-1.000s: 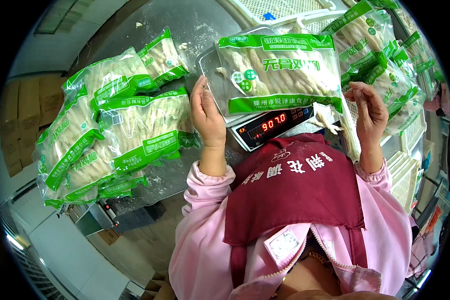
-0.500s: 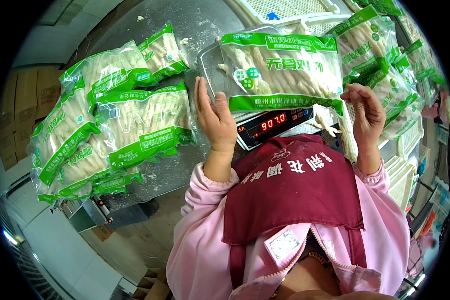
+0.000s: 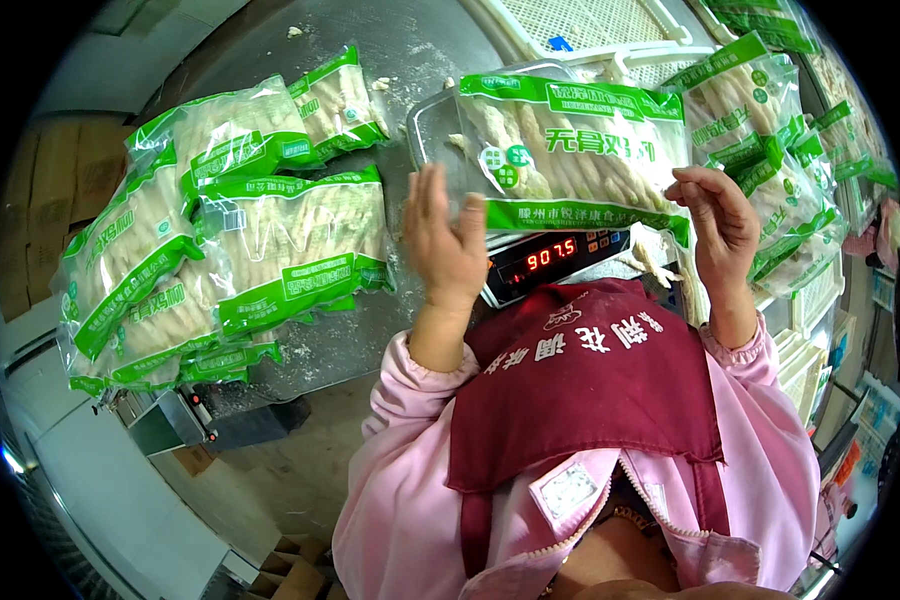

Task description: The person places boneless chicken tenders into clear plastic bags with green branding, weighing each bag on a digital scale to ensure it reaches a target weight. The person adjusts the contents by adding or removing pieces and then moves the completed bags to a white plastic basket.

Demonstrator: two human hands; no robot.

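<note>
A clear and green plastic bag of pale chicken feet [image 3: 580, 150] lies on a digital scale [image 3: 542, 262], whose display glows red. The bag hides much of the metal pan. My left hand [image 3: 448, 240] is open beside the bag's left end, its fingers stretched upward and the thumb apart. At the bag's right edge is my right hand [image 3: 720, 220], loosely bent with fingers apart. Its fingertips overlap the edge; whether they touch the plastic, I cannot tell. Loose chicken feet [image 3: 653, 262] lie right of the display, near my right wrist.
Several filled bags [image 3: 290, 240] are heaped on the metal table [image 3: 365, 345] at left. More filled bags [image 3: 740, 110] lie at right, by white trays [image 3: 805, 370]. White perforated trays [image 3: 590, 22] stand at the far side. Cardboard boxes [image 3: 292, 568] are below the table.
My left hand has shifted right, closer to the bag's lower left corner. My right hand has moved slightly left, its fingers loosening over the bag's edge. The lit reading has changed slightly.
</note>
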